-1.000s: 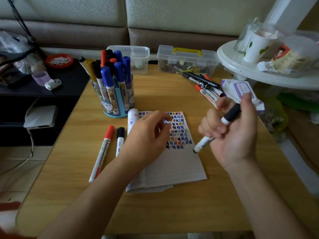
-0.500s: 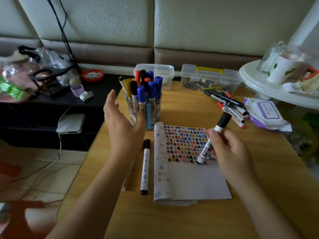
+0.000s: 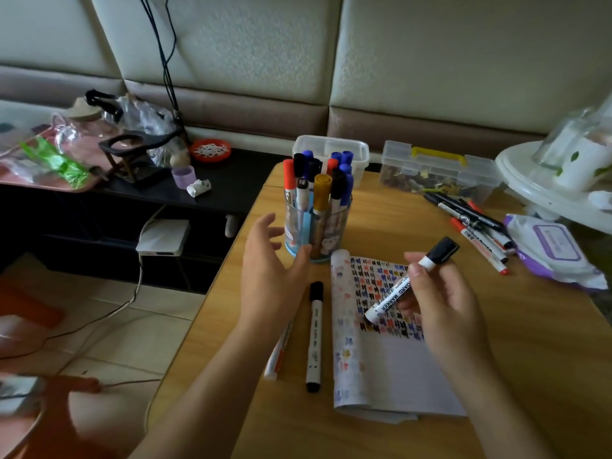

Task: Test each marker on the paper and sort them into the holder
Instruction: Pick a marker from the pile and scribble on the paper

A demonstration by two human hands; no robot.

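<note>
My right hand [image 3: 440, 303] grips a black board marker [image 3: 402, 286], its tip down on the paper [image 3: 390, 369] among rows of coloured test marks and a black cap on its upper end. With fingers spread, my left hand [image 3: 268, 276] hovers just left of the clear marker holder [image 3: 318, 233], which is full of upright markers. A black marker [image 3: 314, 336] lies on the table left of the paper. A red marker [image 3: 280, 356] lies partly hidden under my left forearm.
Several loose markers [image 3: 477, 223] lie at the table's right, beside a purple wipes pack [image 3: 556, 253]. Two clear plastic boxes [image 3: 437, 173] stand at the back edge. A white round stand [image 3: 556, 190] is at far right; a cluttered black shelf [image 3: 159, 183] is at the left.
The head camera view swung left and up. My left hand lifted off the paper and moved to beside the holder. My right hand brought the marker's tip down onto the paper.
</note>
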